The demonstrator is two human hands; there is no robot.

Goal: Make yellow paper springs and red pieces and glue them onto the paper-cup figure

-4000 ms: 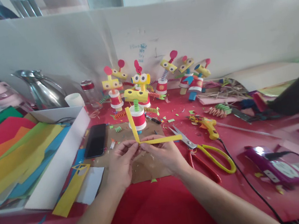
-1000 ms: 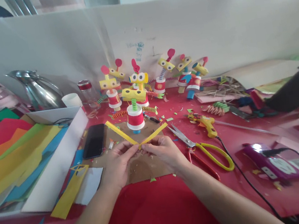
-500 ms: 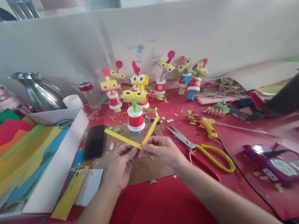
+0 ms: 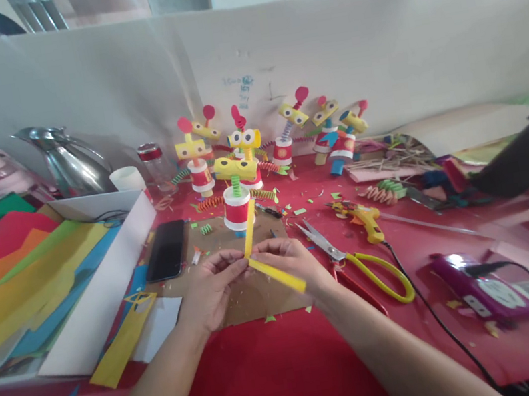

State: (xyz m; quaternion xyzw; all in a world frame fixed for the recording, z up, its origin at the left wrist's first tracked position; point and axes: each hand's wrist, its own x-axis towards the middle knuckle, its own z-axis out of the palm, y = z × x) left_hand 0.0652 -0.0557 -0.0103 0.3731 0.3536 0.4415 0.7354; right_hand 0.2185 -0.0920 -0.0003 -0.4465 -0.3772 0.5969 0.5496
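Two arms of yellow paper strips (image 4: 279, 274) meet at a small fold between my fingertips. One arm points away from me, the other slants down to the right across my right fingers. My left hand (image 4: 216, 287) pinches the joint from the left. My right hand (image 4: 290, 261) is closed at the same joint from the right. Both hands hover over a brown cardboard sheet (image 4: 261, 300). Just beyond them stands a paper-cup figure (image 4: 237, 209) with a yellow tube head and springy folded-paper arms.
Scissors (image 4: 331, 247) with yellow handles lie right of the cardboard, over red-handled pliers (image 4: 361, 290). Beyond are a yellow glue gun (image 4: 370, 224) and a purple device (image 4: 483, 290) with a cord. Left are a phone (image 4: 166, 249) and a white box (image 4: 101, 286) of coloured paper. Several finished figures (image 4: 247, 140) stand behind.
The yellow strips have turned and been folded over at the joint. Their V shape facing away now has one arm pointing down to the right. Both hands stay in about the same place.
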